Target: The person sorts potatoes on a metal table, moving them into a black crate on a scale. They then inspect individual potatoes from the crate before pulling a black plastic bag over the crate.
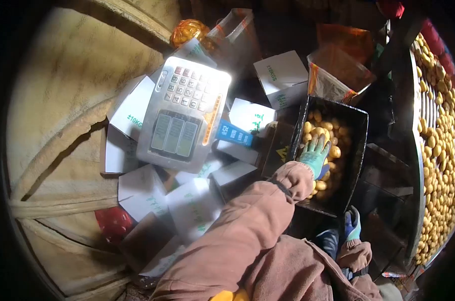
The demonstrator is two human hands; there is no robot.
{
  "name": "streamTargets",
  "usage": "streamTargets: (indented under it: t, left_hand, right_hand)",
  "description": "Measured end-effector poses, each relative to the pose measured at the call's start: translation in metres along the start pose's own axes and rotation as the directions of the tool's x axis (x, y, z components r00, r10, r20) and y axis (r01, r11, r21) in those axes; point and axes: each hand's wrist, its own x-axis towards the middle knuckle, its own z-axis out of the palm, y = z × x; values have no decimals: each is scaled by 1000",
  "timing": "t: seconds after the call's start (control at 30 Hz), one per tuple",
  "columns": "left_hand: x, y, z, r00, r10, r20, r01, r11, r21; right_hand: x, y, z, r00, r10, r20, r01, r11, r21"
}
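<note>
A black open-topped box [355, 165] holds many small yellow potatoes [334, 151]. My left hand [315, 154], in a light green glove with some blue, reaches into this box. Its fingers lie spread over the potatoes, palm down. Just outside the near right corner of the box is my right hand [353, 223], in a blue and light green glove. Its fingers look partly bent, and I cannot tell whether they grip anything.
A scale display with keypad [185, 114] stands left of the box, among several white cartons [192, 203]. Clear plastic bags [333, 72] lie beyond. At the right, a long slatted rack [429, 108] carries many potatoes. A red object [113, 224] rests at the left.
</note>
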Motion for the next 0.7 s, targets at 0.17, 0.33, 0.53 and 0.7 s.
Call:
streamTargets:
  t: [0.17,0.33,0.53,0.7]
  left_hand:
    - [-18,-3,30,996,61,70,-70,989,131]
    - [-112,-1,-19,992,128,-12,-128,986,-110]
    - [-184,-44,6,694,-686,-216,417,629,-656]
    - [-199,-62,10,494,-406,769,454,-634,-626]
  right_hand:
    - [11,29,-22,994,82,70,-94,976,195]
    - [12,20,-24,994,80,70,-97,954,285]
    - [43,101,-22,801,449,395,-597,566,568]
    - [40,123,-13,930,167,326,-288,882,372]
